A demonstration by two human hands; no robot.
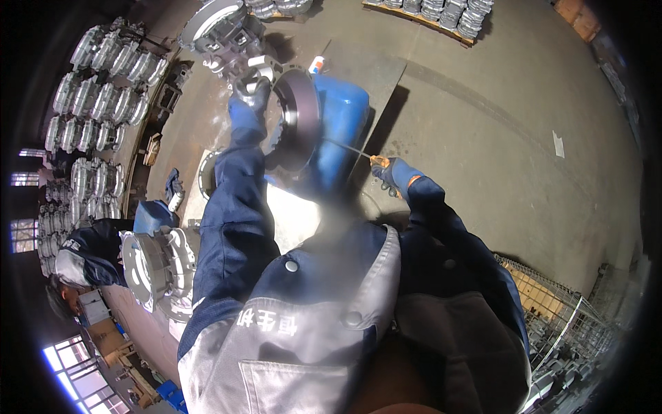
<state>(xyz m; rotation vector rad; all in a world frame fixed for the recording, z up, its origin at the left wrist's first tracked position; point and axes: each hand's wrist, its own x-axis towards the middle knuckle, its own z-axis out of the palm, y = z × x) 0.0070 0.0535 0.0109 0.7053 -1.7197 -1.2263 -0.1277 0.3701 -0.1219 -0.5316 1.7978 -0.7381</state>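
A large bell-shaped metal housing (298,117) with a dark round opening is tilted in front of me, beside a blue plastic container (343,103). My left hand (251,95), in a dark glove, has its fingers closed round a silvery part at the housing's far left side. Out to the right, my gloved right hand (396,176) is wrapped round the orange handle of a long thin-shafted tool (355,150). The shaft points left across the blue container toward the housing. What kind of tip it has cannot be made out.
Another cast housing (219,34) stands just beyond my left hand. A small white bottle (317,65) is behind the container. Stacked castings (103,103) line the left. A co-worker (89,255) bends near a housing (155,269). A wire cage (552,303) stands at lower right.
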